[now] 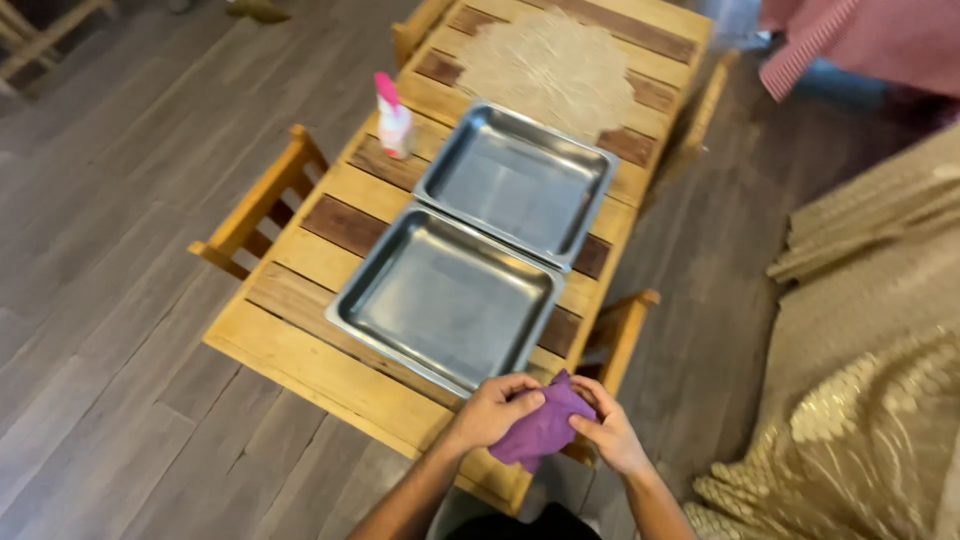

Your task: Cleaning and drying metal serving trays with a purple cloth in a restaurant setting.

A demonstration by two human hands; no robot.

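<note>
A purple cloth (pixel 545 425) is bunched between both my hands over the near right corner of a wooden slatted table (pixel 330 375). My left hand (pixel 492 408) grips the cloth's left side, and my right hand (pixel 608 430) pinches its right edge. Just beyond the hands lies a shallow square steel tray (pixel 445 298), with nothing in it. A second steel tray (pixel 517 180) sits farther back, its near rim overlapping the first tray's far rim.
A white bottle with a pink cap (pixel 393 118) stands at the table's left edge. A round woven mat (pixel 555 65) lies at the far end. Wooden chairs (pixel 258 205) flank the table. A beige patterned fabric (pixel 880 340) covers furniture at right.
</note>
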